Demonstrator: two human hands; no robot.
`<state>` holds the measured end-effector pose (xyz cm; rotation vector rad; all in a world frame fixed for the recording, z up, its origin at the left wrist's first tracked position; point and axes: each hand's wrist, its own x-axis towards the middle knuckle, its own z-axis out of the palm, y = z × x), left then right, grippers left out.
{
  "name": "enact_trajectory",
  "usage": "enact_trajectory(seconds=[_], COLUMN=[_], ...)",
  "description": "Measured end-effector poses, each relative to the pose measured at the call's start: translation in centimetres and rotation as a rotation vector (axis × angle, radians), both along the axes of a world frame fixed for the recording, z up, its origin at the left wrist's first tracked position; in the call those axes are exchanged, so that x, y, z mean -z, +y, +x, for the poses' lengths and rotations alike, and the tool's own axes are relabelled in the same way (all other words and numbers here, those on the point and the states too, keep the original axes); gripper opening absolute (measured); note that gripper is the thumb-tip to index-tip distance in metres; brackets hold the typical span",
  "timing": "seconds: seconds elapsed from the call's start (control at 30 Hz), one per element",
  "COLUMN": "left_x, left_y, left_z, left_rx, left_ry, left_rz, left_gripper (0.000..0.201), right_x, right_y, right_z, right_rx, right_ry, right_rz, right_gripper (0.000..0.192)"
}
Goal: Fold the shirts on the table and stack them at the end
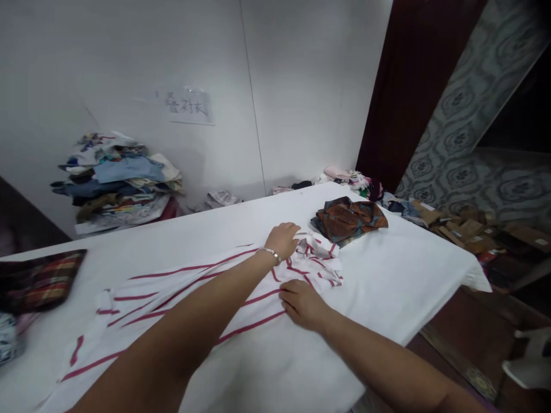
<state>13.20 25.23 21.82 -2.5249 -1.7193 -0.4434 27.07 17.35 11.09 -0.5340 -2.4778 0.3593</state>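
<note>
A white garment with red stripes (181,287) lies stretched across the white table (387,275), its right end bunched up. My left hand (283,238), a bracelet on its wrist, has its fingers curled into the bunched cloth at that end. My right hand (302,304) presses down on the garment's near edge, just below the left hand, fingers bent onto the fabric.
A folded brown and orange patterned cloth (349,218) lies to the right of the hands. A tall pile of clothes (118,180) leans on the wall at back left. A plaid cloth (38,278) sits at the left edge. Cardboard (465,229) litters the floor on the right.
</note>
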Motion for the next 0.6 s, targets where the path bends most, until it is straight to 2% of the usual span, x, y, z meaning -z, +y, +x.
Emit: enact_trajectory(seconds=[0.17, 0.27, 0.37, 0.47, 0.53, 0.6], left_x=[1.0, 1.3, 1.1, -0.8, -3.3, -6.5], left_y=[4.8, 5.9, 6.2, 6.6, 7.0, 6.8], left_z=[5.8, 7.7, 8.4, 7.8, 6.2, 3.3], left_rx=[0.1, 0.115, 0.099, 0.055, -0.008, -0.108], left_ry=[0.053, 0.086, 0.093, 0.022, -0.062, -0.147], left_rz=[-0.108, -0.203, -0.266, -0.234, -0.165, -0.071], left_gripper=[0.042, 0.031, 0.025, 0.025, 0.026, 0.03], right_x=[-0.1, -0.2, -0.1, 0.1, 0.1, 0.0], right_y=[0.2, 0.4, 0.6, 0.8, 0.9, 0.8], right_z=[0.1, 0.2, 0.2, 0.3, 0.4, 0.5], right_rx=[0.017, 0.019, 0.008, -0.001, -0.019, -0.033], right_ry=[-0.016, -0.032, -0.027, 0.009, 0.029, 0.048], right_rz=[-0.031, -0.057, -0.084, -0.111, -0.131, -0.15], right_gripper=[0.012, 0.009, 0.008, 0.012, 0.015, 0.018])
